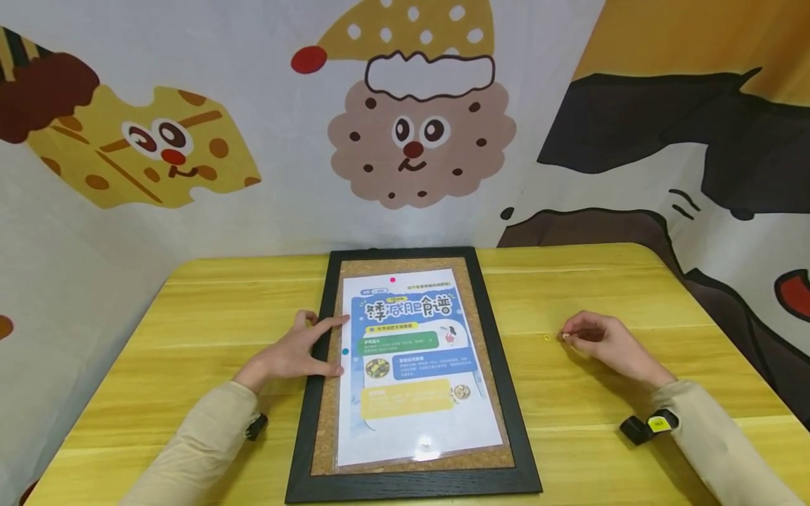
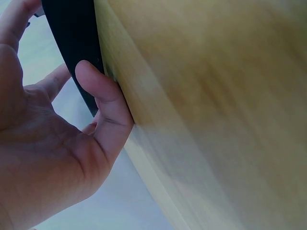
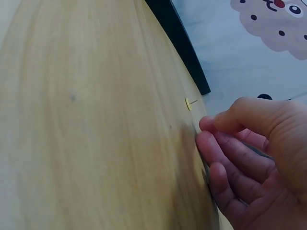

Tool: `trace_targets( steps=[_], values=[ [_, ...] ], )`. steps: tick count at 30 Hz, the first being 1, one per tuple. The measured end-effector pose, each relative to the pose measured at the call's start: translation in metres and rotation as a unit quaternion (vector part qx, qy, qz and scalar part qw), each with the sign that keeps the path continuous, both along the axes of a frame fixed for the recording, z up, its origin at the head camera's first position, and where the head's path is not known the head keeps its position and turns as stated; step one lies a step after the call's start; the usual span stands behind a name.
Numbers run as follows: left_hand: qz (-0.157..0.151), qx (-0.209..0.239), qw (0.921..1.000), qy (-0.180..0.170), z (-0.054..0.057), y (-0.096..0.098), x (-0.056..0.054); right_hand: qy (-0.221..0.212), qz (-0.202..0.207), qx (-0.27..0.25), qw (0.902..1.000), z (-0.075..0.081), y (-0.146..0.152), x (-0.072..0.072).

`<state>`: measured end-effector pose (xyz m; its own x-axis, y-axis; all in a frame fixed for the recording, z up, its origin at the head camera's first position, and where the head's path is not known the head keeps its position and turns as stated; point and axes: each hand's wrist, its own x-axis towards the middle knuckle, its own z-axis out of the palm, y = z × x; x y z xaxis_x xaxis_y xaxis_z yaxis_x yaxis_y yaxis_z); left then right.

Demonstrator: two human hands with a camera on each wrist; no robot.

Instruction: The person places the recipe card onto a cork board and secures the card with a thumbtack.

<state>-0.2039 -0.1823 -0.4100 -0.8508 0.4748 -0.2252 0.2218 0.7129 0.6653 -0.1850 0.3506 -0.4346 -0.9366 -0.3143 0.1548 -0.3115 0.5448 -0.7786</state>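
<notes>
A printed poster with a glossy surface lies on a cork board with a black frame. A pink thumbtack sits at its top and a teal thumbtack at its left edge. My left hand rests across the frame's left side, thumb and forefinger spread, their tips touching the poster's left edge around the teal tack. Right of the board, a yellow thumbtack lies on the table, point up and tilted. Just beside it is my right hand, thumb and forefinger tips close together, with nothing visible between them.
The yellow wood-grain table carries the board at its middle. Behind it hangs a pale cloth with cartoon figures. Each wrist wears a small black device, such as the right wrist device.
</notes>
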Motion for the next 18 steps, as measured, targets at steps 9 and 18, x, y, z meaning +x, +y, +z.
trace_targets(
  steps=[9,18],
  values=[
    [-0.001,-0.001,1.0000,0.000,0.000,0.000,0.000,-0.006,0.012,-0.016,0.9998,0.004,-0.003,-0.003],
    [0.001,-0.001,1.0000,-0.002,0.000,0.000,0.000,0.003,0.003,-0.013,0.9999,0.016,-0.013,-0.006]
  ],
)
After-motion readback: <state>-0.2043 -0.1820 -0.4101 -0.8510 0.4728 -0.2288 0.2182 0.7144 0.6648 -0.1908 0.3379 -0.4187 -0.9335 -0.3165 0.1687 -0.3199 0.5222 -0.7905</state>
